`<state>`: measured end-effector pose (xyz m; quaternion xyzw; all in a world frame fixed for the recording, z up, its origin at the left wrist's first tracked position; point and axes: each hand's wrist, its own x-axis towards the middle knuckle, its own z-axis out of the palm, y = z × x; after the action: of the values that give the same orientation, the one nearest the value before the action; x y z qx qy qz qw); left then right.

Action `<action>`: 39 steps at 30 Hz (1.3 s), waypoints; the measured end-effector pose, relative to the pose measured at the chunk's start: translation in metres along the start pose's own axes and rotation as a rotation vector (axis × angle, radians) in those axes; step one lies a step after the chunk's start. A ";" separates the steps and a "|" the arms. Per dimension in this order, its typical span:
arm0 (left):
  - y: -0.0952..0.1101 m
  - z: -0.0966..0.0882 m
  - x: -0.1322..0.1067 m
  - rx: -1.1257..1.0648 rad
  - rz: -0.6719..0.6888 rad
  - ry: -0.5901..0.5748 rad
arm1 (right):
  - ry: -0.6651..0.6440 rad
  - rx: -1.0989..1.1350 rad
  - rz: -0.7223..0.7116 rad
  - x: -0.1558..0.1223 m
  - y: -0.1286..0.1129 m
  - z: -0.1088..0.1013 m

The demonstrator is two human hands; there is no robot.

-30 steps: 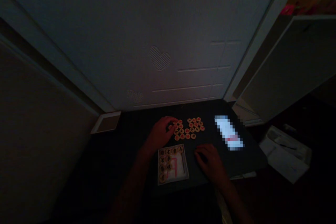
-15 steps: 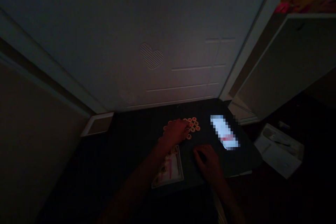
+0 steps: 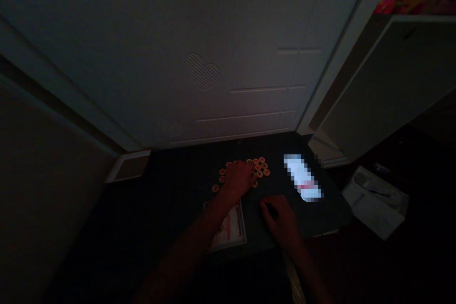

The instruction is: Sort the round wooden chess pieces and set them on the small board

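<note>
Several small round discs with red or dark marks, which look like Chinese chess pieces (image 3: 259, 167), lie in a cluster on the dark tabletop (image 3: 178, 185). My left hand (image 3: 240, 178) is over the middle of them, fingers bent down toward the right-hand group; dim light and the hand itself hide what its fingertips hold. More discs show to its left. Below my left wrist sits a shallow tray (image 3: 235, 228) with white and pink inside, partly covered by the forearm. My right hand (image 3: 280, 218) rests on the table right of the tray, fingers loosely curled, nothing visible in them.
A bright, blurred-out phone-like slab (image 3: 302, 178) lies at the table's right. At the far left corner is a flat, pale-rimmed tray or lid (image 3: 130, 166). A white door with heart relief (image 3: 203, 71) rises behind. Right of the table, lower down, stands a white box (image 3: 377, 199).
My left hand has shifted slightly, and more discs show on its left side. My right hand keeps its curled pose on the table. The view has tilted a little.
</note>
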<state>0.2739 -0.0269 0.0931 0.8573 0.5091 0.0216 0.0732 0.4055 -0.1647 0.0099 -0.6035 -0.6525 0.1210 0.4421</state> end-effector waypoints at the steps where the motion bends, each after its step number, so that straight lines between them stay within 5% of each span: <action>1: 0.001 -0.001 0.000 0.003 -0.007 0.000 | 0.000 -0.002 -0.001 0.000 0.000 0.000; 28: 0.013 -0.011 -0.002 0.005 -0.084 -0.018 | -0.002 0.009 -0.001 0.000 0.001 -0.001; 39: 0.009 -0.033 -0.052 -0.164 -0.089 0.120 | -0.034 0.194 0.146 0.005 -0.005 -0.009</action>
<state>0.2530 -0.0728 0.1288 0.8222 0.5466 0.1110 0.1134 0.4089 -0.1644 0.0210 -0.6016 -0.5994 0.2256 0.4773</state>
